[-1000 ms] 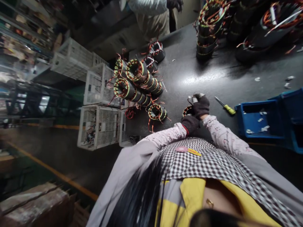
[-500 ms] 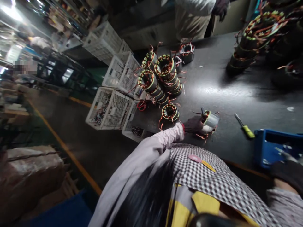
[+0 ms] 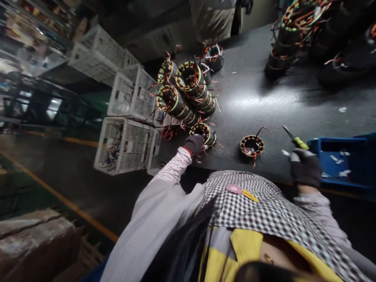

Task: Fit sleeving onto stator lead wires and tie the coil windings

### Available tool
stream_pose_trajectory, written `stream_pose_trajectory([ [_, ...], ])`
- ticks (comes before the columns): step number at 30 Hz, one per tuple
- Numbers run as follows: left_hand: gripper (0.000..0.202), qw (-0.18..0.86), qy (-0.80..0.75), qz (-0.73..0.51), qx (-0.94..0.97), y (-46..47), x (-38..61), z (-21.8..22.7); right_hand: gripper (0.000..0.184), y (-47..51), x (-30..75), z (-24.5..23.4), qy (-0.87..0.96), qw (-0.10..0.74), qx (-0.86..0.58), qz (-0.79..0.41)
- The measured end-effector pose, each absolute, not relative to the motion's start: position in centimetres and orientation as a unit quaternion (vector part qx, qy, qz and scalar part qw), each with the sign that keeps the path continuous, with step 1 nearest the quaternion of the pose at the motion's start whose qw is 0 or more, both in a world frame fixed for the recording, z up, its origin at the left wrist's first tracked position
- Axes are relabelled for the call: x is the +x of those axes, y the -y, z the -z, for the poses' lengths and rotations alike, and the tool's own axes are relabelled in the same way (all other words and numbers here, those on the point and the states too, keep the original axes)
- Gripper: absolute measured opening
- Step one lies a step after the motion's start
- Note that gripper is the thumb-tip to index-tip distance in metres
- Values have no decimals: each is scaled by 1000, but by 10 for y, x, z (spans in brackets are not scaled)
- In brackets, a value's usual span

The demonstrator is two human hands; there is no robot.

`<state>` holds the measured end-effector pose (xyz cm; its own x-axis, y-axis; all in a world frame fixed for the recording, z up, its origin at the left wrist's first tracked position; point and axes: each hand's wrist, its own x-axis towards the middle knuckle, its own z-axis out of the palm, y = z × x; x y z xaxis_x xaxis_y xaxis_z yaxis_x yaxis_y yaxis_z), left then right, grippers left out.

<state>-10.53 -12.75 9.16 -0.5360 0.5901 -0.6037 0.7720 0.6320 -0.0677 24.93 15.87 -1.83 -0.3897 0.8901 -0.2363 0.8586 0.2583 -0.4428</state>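
Note:
My left hand [image 3: 195, 145], in a dark glove, is closed on the near side of a wire-wound motor stator [image 3: 202, 129] at the table's left. A second stator [image 3: 252, 146] stands on end in front of me, its ring of copper windings facing up and leads sticking out. My right hand [image 3: 306, 167], also gloved, is beside the screwdriver [image 3: 300, 142] and the blue bin. At its fingertips is a small white piece [image 3: 285, 152], apparently pinched; the fingers are partly blurred. Small white pieces [image 3: 344, 172] lie in the blue bin [image 3: 315, 145].
Stacked stators [image 3: 188, 78] stand at the table's back left, more [image 3: 286, 39] at the back right. White plastic crates [image 3: 126, 149] line the left edge. Across the dark table [image 3: 249, 90] stands another person [image 3: 213, 19]. Red wire [image 3: 167, 134] lies near the left edge.
My left hand has let go of the stator in front of me, now on end, and moved left onto another. My right hand has come out of the bin and moved left with a white piece.

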Motion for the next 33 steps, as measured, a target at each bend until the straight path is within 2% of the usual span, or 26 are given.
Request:
stream_pose_trajectory([
  [2,51,272,-865,140,398,136,-111,-99,45,-133,206,17,828,-11,-484,-284],
  [4,50,218,-894,52,389,139,-114,-111,44,-114,169,16,849,-69,-441,-283],
  [7,50,109,-892,-121,422,113,-103,-114,46,-97,134,14,871,-141,-422,-210],
  [9,48,124,-845,-185,485,74,-83,-97,45,-91,123,11,877,-161,-419,-172],
  [11,40,238,-786,-172,545,29,-57,-68,39,-89,120,9,881,-160,-414,-167],
  [13,38,344,-720,-97,595,-6,-33,-39,35,-88,120,10,883,-150,-411,-168],
  [15,41,381,-691,-23,614,-23,-16,-16,39,-89,122,12,885,-139,-410,-168],
  [20,36,360,-711,11,604,-11,-1,3,39,-93,127,19,891,-119,-386,-206],
  [27,42,336,-745,15,575,0,16,14,42,-104,130,15,894,-85,-320,-300],
  [33,39,330,-759,9,561,5,17,23,22,-126,117,23,850,-91,-325,-404],
])
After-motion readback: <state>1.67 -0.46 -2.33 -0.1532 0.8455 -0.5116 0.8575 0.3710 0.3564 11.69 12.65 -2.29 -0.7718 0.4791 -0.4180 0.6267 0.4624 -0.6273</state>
